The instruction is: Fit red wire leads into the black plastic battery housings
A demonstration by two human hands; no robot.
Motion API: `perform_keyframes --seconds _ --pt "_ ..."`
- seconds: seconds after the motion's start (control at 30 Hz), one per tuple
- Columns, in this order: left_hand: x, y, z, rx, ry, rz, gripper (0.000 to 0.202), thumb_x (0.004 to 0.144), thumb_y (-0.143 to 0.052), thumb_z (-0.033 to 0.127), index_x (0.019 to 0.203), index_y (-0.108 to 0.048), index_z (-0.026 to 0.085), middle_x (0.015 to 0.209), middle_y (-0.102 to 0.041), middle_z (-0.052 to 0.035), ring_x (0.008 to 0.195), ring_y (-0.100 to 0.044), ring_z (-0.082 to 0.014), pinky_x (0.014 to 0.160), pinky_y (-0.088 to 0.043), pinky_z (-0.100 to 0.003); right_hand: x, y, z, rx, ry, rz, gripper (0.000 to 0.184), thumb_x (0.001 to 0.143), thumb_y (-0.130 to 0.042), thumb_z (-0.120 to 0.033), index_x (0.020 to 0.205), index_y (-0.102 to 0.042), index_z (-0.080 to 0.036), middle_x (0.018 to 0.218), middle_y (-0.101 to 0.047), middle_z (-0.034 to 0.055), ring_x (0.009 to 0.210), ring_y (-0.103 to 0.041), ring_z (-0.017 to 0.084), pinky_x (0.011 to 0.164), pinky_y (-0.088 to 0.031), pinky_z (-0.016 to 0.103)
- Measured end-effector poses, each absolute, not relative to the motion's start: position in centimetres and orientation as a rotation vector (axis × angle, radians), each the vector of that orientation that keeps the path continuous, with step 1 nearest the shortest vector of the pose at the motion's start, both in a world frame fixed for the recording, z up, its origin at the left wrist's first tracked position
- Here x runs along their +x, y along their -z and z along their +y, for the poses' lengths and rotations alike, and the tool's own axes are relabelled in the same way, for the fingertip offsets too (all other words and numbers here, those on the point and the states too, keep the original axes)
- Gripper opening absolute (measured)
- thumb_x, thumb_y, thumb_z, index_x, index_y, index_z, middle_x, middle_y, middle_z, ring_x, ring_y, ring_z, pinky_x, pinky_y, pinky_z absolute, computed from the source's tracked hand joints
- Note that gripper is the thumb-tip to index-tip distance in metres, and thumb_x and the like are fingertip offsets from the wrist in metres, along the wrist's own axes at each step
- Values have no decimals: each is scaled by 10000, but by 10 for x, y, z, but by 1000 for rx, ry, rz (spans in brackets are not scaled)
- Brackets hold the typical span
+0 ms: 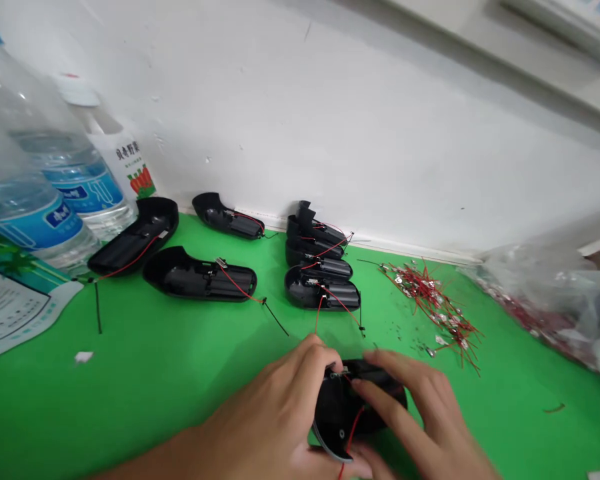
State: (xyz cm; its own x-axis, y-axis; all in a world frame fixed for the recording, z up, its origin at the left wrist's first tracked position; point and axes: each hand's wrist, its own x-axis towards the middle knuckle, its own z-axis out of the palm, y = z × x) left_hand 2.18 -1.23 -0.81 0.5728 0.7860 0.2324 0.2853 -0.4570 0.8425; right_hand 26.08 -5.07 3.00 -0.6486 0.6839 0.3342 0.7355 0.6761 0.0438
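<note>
In front of me at the lower middle is a black plastic shell (pixel 330 407), open side up, with a red wire (pixel 355 427) running through it. My left hand (pixel 275 407) is closed around its left end, the thumb pressing beside a small metal contact (pixel 345 369). My right hand (pixel 420 407) holds the shell from the other side. One of its fingertips rests inside by the contact and another on the far edge; the underside of the grip is hidden.
Similar black shells with red wires lie behind, several in a stacked row (pixel 323 293) and others (pixel 200 275) to the left. A pile of red wires with metal tabs (pixel 435 297) is at right, near a clear plastic bag (pixel 545 293). Water bottles (pixel 25 220) stand at left.
</note>
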Motion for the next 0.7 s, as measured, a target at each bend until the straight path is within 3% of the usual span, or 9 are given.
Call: perform_keyframes --seconds 0.13,0.2,0.23,0.3,0.37,0.4,0.47,0.6,0.7 --pt "1 -17 8 2165 -887 832 928 800 -929 548 1498 -427 198 1435 -661 -125 1332 -663 -262 1130 -542 -340 260 -51 -12 -1011 14 -2605 334 1158 -452 -425 1398 -518 -201 1386 -686 148 1275 -671 196 991 -630 316" --pt "-28 -39 25 2377 -768 924 1076 867 -881 561 1653 -235 210 1633 -508 -163 1491 -537 -293 1210 -484 -393 259 -56 15 -1002 -43 -2509 360 1142 -512 -445 1434 -495 -235 1387 -672 115 1274 -660 188 1032 -601 319" --pt "-47 -50 34 2454 -684 1016 1008 911 -835 583 1661 -249 250 1645 -495 -131 1495 -525 -299 1200 -492 -420 257 -56 31 -1005 -54 -2464 392 1125 -558 -437 1454 -482 -239 1376 -670 108 1272 -656 199 1052 -591 341" --pt "-82 -69 54 2539 -457 1317 862 901 -827 552 1611 -399 316 1565 -564 -62 1430 -554 -319 1174 -497 -472 252 -53 66 -1033 -53 -2419 435 1071 -667 -360 1439 -483 -222 1349 -671 116 1229 -671 239 1035 -596 407" --pt "-108 -78 73 2601 -18 1687 781 888 -801 389 1585 -480 244 1612 -515 -104 1485 -461 -364 1209 -423 -547 244 -47 97 -1061 -47 -2421 448 998 -760 -273 1372 -523 -204 1299 -695 116 1167 -694 271 977 -613 448" --pt "-114 -78 81 2563 93 1782 729 855 -809 323 1523 -560 166 1591 -525 -181 1473 -449 -444 1173 -394 -674 241 -44 110 -1067 -38 -2425 443 970 -785 -239 1342 -548 -202 1309 -696 116 1182 -692 282 997 -604 471" --pt "-114 -72 90 2524 250 1825 484 854 -763 209 1320 -697 97 1417 -647 -229 1376 -527 -473 1115 -376 -756 237 -39 125 -1085 3 -2406 412 974 -764 -207 1342 -579 -201 1427 -655 128 1326 -628 309 1102 -547 526" --pt "-87 -55 75 2563 315 1687 296 827 -763 148 1123 -759 150 1122 -738 -138 1171 -650 -411 1102 -399 -712 262 -45 118 -1165 130 -2268 417 1045 -660 -276 1451 -592 -209 1580 -545 142 1467 -508 316 1204 -453 558" --pt "-66 -42 42 2633 182 1524 327 736 -744 141 1058 -763 194 1055 -747 -101 1023 -693 -415 1012 -461 -723 315 -59 98 -1301 195 -2094 339 1062 -616 -352 1348 -671 -179 1368 -654 161 1287 -633 293 1091 -538 511"
